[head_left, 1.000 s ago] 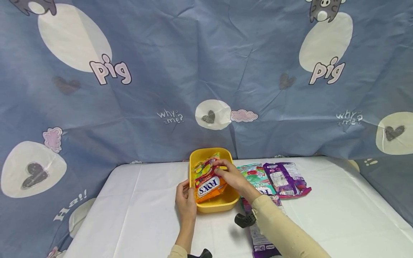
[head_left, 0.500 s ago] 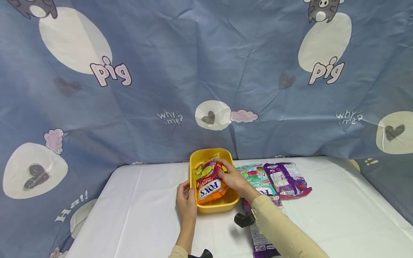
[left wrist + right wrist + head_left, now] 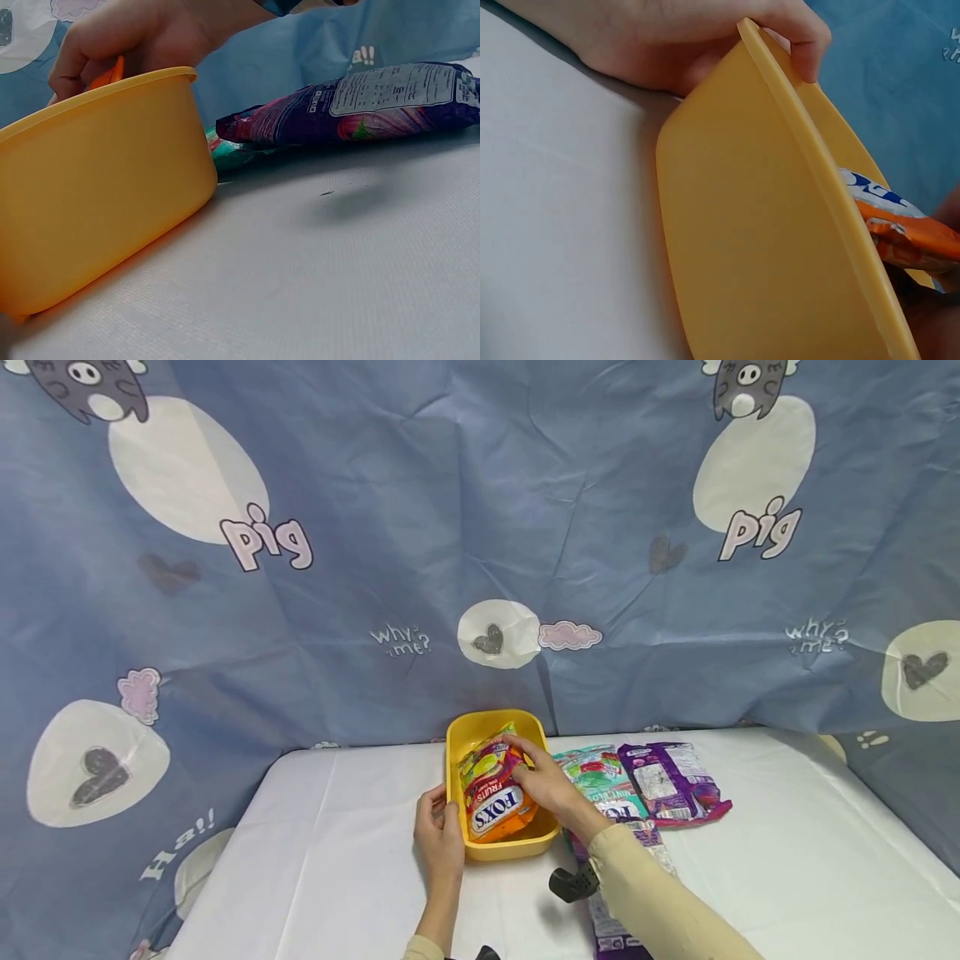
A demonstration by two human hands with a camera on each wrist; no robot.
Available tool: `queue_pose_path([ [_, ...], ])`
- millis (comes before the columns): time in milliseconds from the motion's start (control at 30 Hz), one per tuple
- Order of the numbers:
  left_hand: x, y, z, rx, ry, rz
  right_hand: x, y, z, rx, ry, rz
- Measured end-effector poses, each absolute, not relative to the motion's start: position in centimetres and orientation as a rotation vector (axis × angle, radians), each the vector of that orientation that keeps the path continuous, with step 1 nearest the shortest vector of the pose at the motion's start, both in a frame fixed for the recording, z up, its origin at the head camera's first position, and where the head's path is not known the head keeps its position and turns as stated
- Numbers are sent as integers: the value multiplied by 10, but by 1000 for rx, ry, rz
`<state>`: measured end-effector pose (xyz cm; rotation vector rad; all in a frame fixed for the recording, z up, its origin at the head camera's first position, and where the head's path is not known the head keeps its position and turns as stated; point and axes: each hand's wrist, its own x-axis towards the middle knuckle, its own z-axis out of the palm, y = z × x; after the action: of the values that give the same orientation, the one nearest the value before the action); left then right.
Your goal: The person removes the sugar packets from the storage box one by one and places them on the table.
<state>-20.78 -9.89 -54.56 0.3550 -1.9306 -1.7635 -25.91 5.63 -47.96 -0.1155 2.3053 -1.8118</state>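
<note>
A yellow plastic tub [image 3: 513, 852] stands on the white table. My left hand [image 3: 441, 843] grips its left side, the thumb hooked over the rim, as the right wrist view shows. Inside the tub is a red and orange Fox's candy bag [image 3: 497, 810], leaning lengthwise with its printed front up. My right hand [image 3: 546, 781] reaches over the right rim and holds this bag by its right side. In the right wrist view the candy bag's orange end [image 3: 911, 229] shows between the fingers; the tub wall hides the rest.
To the right of the tub lie a teal Fox's candy bag [image 3: 592, 768] and a purple bag [image 3: 663, 781]. Another purple bag [image 3: 611, 927] lies nearer, partly under the right forearm. A blue printed cloth [image 3: 360, 568] hangs behind the table.
The Fox's candy bag has settled slightly lower and turned a little in the tub, with my right hand still on it. The left hand keeps its place; the head view has shifted slightly.
</note>
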Motion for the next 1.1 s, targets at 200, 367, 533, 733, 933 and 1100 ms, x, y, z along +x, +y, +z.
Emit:
queue_pose_path([
  [200,-208,-99,-547,360,-1930,-1729,-257,56,-480,-116,2315,-1843],
  [367,-209,-98,-546,336,-1927,-1713,-256,58,-481,-109,2322,-1872],
  [533,-208,-98,-546,326,-1926,-1712,-253,58,-479,-108,2306,-1899],
  [733,-208,-98,-547,336,-1922,-1703,-252,60,-479,-80,2240,-1975],
  [933,-208,-97,-548,347,-1930,-1704,-250,65,-479,-78,2203,-2024],
  [1100,-209,-98,-550,351,-1936,-1713,-247,68,-477,-71,2158,-2080],
])
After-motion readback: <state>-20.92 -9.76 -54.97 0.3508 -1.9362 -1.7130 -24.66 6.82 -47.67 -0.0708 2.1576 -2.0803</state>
